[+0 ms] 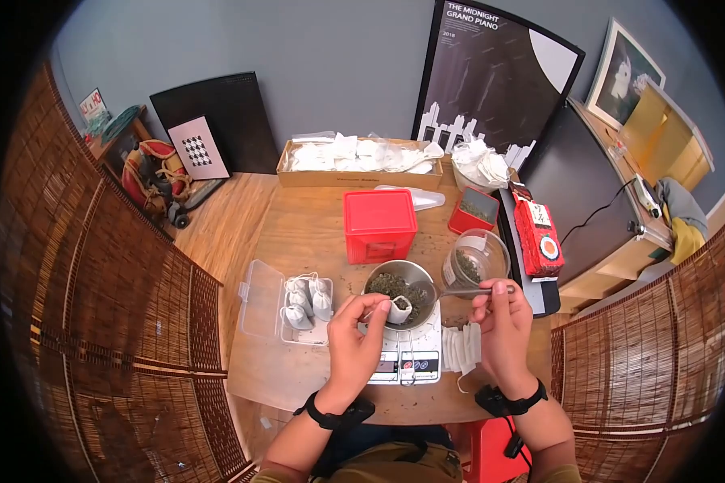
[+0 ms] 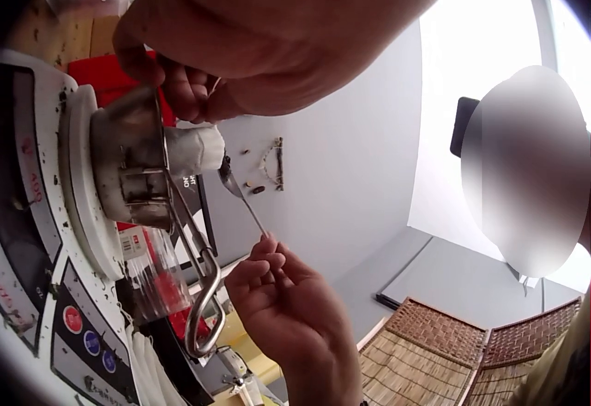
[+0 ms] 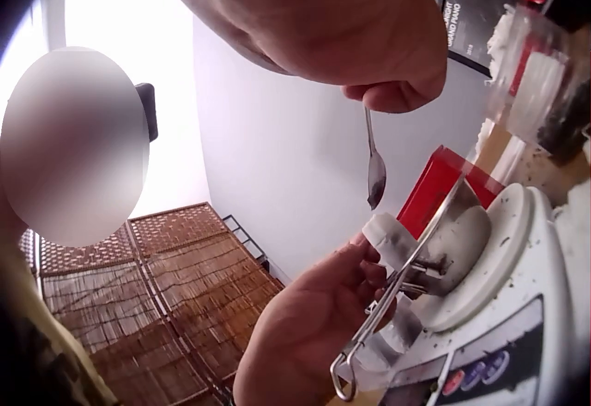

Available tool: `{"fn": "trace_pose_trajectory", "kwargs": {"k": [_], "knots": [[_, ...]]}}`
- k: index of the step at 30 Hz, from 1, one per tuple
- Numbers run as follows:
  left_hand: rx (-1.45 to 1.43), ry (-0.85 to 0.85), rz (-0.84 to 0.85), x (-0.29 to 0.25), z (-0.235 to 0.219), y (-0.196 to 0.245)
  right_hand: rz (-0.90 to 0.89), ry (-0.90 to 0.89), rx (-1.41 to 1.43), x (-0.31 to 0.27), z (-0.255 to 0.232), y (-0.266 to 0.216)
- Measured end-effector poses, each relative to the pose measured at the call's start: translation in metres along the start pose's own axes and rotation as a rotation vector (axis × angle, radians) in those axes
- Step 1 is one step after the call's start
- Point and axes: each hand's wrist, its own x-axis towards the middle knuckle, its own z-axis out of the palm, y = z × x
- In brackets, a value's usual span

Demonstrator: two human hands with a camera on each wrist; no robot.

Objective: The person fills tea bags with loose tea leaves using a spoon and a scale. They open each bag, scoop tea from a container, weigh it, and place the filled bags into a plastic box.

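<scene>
A small white tea bag point(image 1: 399, 311) is pinched at its rim by my left hand point(image 1: 353, 348), mouth up, over a steel pan point(image 1: 433, 299) of dark tea leaves point(image 1: 388, 284). The pan sits on a white kitchen scale point(image 1: 432, 373), its looped wire handle point(image 2: 205, 304) jutting toward me. My right hand point(image 1: 503, 328) holds a spoon point(image 3: 374, 168) by the end of its handle. In the left wrist view, the spoon's tip, carrying dark leaves, is right at the bag's mouth. The right wrist view shows the spoon tilted downward just above the bag.
On the left, an open plastic box point(image 1: 251, 310) holds several filled bags point(image 1: 296, 310). Flat white bags point(image 1: 461, 350) lie right of the scale. Behind stand a red tin point(image 1: 379, 217), a clear jar point(image 1: 495, 256), a red foil pack point(image 1: 537, 237) and a cardboard box point(image 1: 362, 179) of white bags.
</scene>
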Motion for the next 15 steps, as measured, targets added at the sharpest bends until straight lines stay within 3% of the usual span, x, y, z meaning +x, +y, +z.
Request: {"fn": "trace_pose_trajectory", "kwargs": {"k": [5,8,12,15], "knots": [[0.005,0.004,-0.005,0.0,0.001,0.001,-0.202,-0.093,-0.382,-0.011,0.011,-0.008],[0.002,0.009,-0.001,0.0,0.001,0.0,-0.271,-0.125,-0.425,-0.014,0.011,-0.008],[0.013,0.003,0.0,0.001,0.0,-0.001,-0.255,-0.112,-0.425,-0.013,0.012,-0.009],[0.012,0.0,0.004,0.001,0.0,-0.001,-0.126,-0.059,-0.269,-0.005,0.005,-0.001]]}}
